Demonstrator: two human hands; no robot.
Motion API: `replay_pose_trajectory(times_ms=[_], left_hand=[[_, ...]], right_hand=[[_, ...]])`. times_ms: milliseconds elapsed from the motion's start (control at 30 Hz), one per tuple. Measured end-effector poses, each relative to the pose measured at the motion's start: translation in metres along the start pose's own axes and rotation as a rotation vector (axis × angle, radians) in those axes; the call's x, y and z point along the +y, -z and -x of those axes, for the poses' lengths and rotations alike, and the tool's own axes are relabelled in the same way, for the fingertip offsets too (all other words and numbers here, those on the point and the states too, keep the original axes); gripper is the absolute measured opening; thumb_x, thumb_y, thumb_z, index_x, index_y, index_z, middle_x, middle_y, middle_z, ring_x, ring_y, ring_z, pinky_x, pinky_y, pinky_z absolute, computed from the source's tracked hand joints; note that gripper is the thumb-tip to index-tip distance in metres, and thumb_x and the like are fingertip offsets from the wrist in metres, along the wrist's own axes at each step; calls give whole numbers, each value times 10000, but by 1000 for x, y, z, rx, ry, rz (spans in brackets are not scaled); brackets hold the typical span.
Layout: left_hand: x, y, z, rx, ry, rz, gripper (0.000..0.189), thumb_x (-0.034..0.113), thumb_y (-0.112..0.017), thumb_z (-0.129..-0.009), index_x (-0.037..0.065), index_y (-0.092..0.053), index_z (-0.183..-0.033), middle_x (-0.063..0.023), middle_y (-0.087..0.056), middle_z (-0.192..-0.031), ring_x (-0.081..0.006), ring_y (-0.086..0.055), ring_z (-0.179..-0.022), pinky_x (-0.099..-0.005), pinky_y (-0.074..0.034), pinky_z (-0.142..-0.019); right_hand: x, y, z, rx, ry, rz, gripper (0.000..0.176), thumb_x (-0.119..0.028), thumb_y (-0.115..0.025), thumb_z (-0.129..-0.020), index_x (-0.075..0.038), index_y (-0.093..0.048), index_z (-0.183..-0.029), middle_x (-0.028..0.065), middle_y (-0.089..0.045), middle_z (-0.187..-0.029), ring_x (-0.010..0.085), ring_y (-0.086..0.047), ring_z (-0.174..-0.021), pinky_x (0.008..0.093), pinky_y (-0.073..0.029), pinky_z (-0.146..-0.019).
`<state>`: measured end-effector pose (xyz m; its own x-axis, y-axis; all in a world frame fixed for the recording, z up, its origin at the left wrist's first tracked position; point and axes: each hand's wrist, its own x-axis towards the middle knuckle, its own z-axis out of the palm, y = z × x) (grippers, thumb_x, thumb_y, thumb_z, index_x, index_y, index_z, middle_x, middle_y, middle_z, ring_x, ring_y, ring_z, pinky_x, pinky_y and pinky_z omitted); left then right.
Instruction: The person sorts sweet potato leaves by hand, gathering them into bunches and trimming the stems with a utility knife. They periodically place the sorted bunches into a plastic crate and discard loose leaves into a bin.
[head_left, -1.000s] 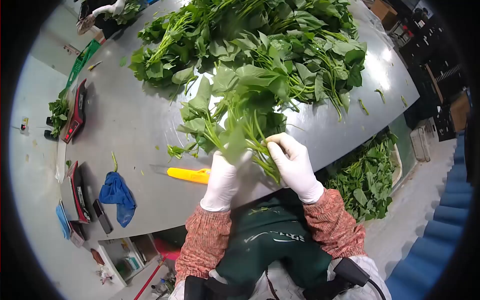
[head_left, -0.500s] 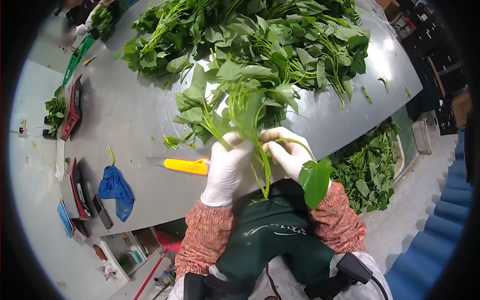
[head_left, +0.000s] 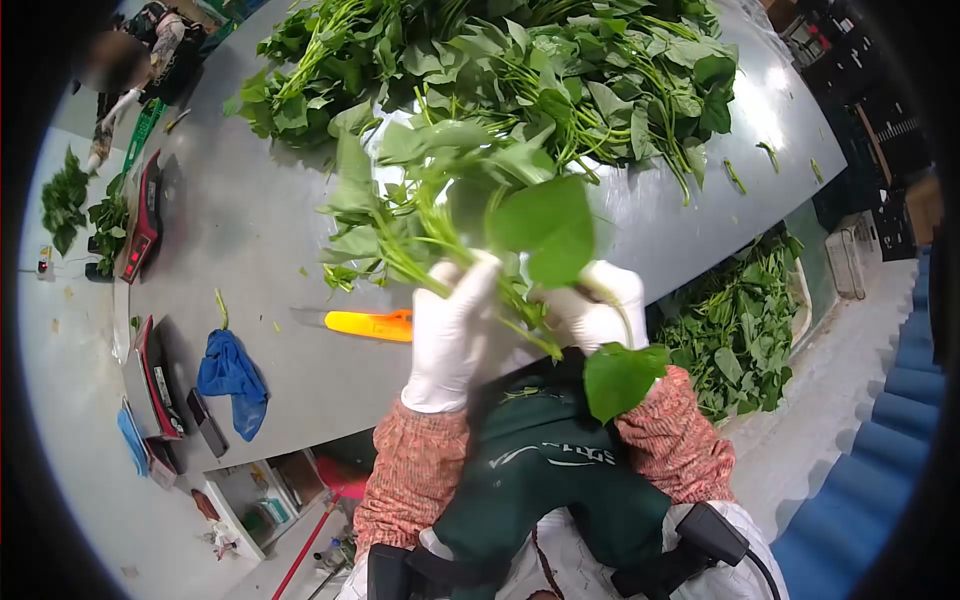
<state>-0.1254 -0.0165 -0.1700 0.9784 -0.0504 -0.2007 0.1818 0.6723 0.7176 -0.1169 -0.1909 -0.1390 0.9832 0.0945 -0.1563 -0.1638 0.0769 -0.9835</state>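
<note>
My left hand (head_left: 447, 335), in a white glove, is closed round a bunch of green leafy stems (head_left: 400, 245) over the table's near edge. Close beside it on the right, my gloved right hand (head_left: 603, 308) pinches a stem with a large leaf (head_left: 622, 380) hanging below it. Another broad leaf partly covers the space between both hands. A yellow-handled knife (head_left: 368, 325) lies on the metal table just left of my left hand. Beyond the hands spreads a large pile of leafy stems (head_left: 520, 80).
Red scales (head_left: 145, 225) and a blue cloth (head_left: 230, 375) are at the left of the metal table (head_left: 290, 390). A container of greens (head_left: 735, 340) stands lower right. Another person (head_left: 165, 50) is at the upper left, near a green basket (head_left: 143, 130).
The held bunch has shifted left and tilted. My right hand has moved slightly right, apart from my left hand. The other person shows more, with greens now beside the left edge.
</note>
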Motion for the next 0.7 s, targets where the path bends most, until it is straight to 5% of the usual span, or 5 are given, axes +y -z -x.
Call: replay_pose_trajectory(times_ms=[100,167,233,400,700], left_hand=[[8,9,-5,128,-51,68,144,117,-634,-922,45,-588,-1038,11,-587,-910,-33,-481,-680,-167,-379,-548],[14,11,-5,-50,-92,132,165,137,-615,-933,51,-584,-1070,-8,-592,-948,-68,-519,-707,-185,-411,-573],[13,4,-4,-62,-84,88,177,143,-603,-936,51,-583,-1086,-21,-597,-988,-99,-551,-744,-210,-435,-599],[14,1,-4,-220,32,-75,252,149,-597,-888,36,-584,-1113,-43,-615,-1037,-97,-566,-813,-240,-460,-668],[17,-4,-1,-49,-159,-413,169,154,-555,-871,11,-534,-959,-127,-560,-1011,-138,-488,-690,-232,-399,-557]], right_hand=[[15,32,-13,245,-13,-411,195,-182,-662,-914,-8,-645,-1000,53,-654,-814,73,-576,-630,176,-432,-531],[20,65,-35,24,77,-971,365,-333,-611,-948,-3,-586,-1101,110,-655,-931,105,-600,-738,217,-496,-625],[13,51,-35,-7,-129,-771,598,-550,-461,-961,-13,-528,-1215,181,-618,-1128,205,-633,-938,328,-538,-791],[29,7,-30,-481,-196,-126,423,-367,-569,-968,21,-625,-1128,17,-641,-973,87,-552,-870,265,-472,-767],[11,12,-25,-129,-38,-204,213,-198,-643,-921,12,-656,-954,43,-632,-899,114,-584,-841,260,-477,-764]])
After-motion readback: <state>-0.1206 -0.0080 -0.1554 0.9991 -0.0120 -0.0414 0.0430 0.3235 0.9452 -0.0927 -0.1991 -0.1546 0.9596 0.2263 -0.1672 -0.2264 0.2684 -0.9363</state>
